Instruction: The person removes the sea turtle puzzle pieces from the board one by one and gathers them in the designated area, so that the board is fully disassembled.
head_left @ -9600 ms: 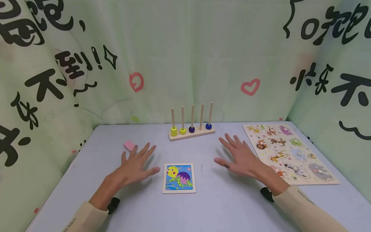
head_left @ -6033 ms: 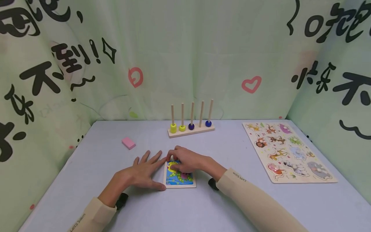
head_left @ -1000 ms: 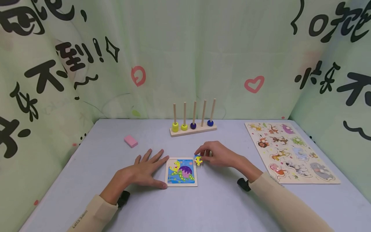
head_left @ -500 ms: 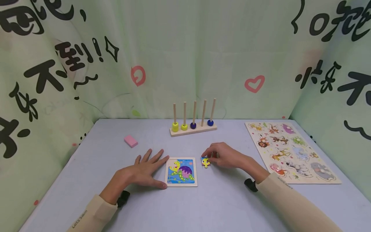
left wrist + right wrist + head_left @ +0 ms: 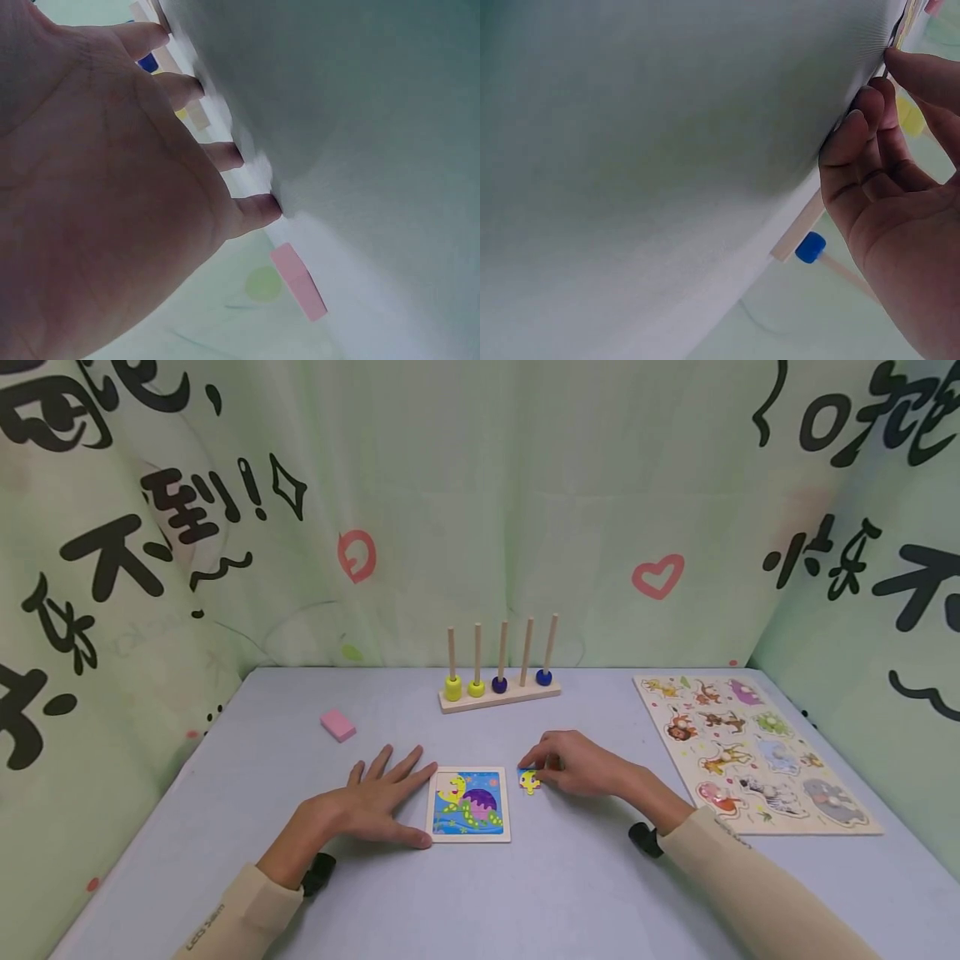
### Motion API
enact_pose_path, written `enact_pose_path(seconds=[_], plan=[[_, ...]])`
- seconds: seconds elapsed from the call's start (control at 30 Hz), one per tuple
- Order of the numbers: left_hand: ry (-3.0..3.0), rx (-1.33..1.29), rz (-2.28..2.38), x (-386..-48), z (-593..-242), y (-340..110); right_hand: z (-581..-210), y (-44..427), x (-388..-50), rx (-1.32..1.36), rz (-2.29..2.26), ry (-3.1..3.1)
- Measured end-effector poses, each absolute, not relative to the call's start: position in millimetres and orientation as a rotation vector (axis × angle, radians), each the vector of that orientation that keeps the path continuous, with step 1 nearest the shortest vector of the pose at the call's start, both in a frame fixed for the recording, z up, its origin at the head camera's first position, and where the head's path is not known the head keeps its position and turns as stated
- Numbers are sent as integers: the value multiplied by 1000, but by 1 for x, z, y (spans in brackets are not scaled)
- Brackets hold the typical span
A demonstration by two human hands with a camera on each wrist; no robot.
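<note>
A square wooden jigsaw puzzle (image 5: 469,805) with a turtle picture lies in the middle of the table. My left hand (image 5: 371,802) rests spread on the table, its index fingertip and thumb touching the puzzle's left border. Just right of the board, my right hand (image 5: 576,764) pinches a small blue and yellow jigsaw piece (image 5: 529,780) at the tabletop; the fingers hide part of it. In the right wrist view, the right hand's thumb and curled fingers meet near the table, with the piece barely visible. The left wrist view shows the left hand's straight fingertips (image 5: 259,210) down on the table.
Behind the puzzle stands a wooden peg rack (image 5: 498,697) with yellow and blue beads. A pink block (image 5: 338,725) lies beyond the left hand. On the right is a large animal puzzle board (image 5: 750,752). A printed curtain (image 5: 450,510) encloses the table.
Since the earlier frames, the right hand has brought the piece out of the board's upper left and to its right. Over the last half second it shifts slightly left. The left hand stays still.
</note>
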State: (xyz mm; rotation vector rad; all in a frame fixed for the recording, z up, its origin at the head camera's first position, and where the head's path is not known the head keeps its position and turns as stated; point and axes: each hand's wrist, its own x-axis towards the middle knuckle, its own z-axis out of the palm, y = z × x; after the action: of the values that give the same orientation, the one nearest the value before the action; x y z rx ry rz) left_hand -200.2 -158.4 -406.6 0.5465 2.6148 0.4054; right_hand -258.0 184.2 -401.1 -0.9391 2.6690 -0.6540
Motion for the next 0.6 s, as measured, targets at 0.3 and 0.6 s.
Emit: enact_pose_path(seconds=[0.3,0.6], plan=[[2614,547,421,-198,-405,-158,-400,186,-257,-927,-640,2677],[2613,537,409,-199,-406,-158,-400,186,-255,-925,-647,2671]])
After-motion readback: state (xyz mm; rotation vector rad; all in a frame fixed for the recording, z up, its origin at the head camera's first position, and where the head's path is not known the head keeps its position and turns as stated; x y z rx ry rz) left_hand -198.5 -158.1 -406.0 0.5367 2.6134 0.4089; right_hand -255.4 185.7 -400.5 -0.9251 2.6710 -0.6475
